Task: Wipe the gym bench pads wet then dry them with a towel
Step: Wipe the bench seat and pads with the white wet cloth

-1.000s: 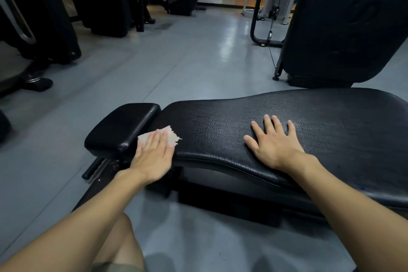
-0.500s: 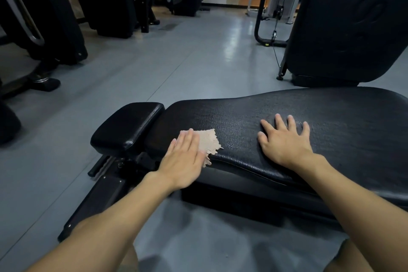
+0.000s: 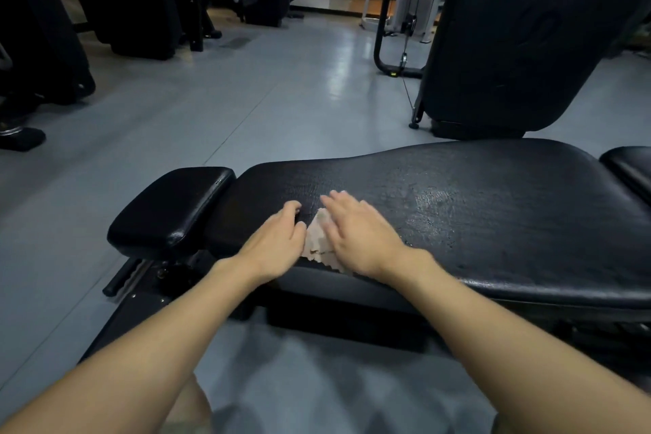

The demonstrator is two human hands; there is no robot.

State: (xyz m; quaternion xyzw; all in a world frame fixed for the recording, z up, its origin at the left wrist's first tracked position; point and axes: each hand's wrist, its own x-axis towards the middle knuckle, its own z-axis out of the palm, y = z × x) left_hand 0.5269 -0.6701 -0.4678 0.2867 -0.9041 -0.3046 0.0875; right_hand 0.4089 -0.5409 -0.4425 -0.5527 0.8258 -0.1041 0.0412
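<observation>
beige cloth (image 3: 318, 240), one; two hands (image 3: 273, 243) (image 3: 359, 240) touching it; three black pads (image 3: 172, 208) (image 3: 493, 208) (image 3: 630, 166).

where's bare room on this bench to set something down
Free: the long pad right of the right hand; also the small end pad left of the left hand. Crowded: where both hands meet at the cloth.

One wide-angle view, worn on the person's head, faces forward and down. It sits close above a long black textured bench pad (image 3: 493, 222), with shiny grey gym floor (image 3: 264, 109) stretching away beyond.
</observation>
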